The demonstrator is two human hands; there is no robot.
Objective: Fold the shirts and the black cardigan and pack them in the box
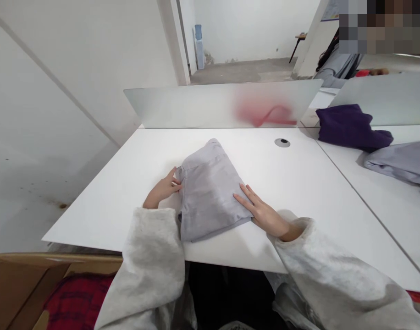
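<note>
A folded light grey garment (213, 192) lies on the white table (120, 183), its narrow end pointing away from me; its exact kind does not show. At its left edge is my left hand (165, 187), fingers apart and touching the cloth's side. My right hand (265, 214) rests on the lower right corner of the garment with its fingers stretched out flat. Some fingertips of the left hand are partly hidden against the fabric's edge.
A frosted divider (196, 107) stands along the table's back, with a blurred red shape behind it. Purple cloth (350, 127) and another grey cloth (402, 160) lie on the right-hand table. A cardboard box (20, 279) with red plaid cloth (79, 298) sits lower left. Another person is beyond, upper right.
</note>
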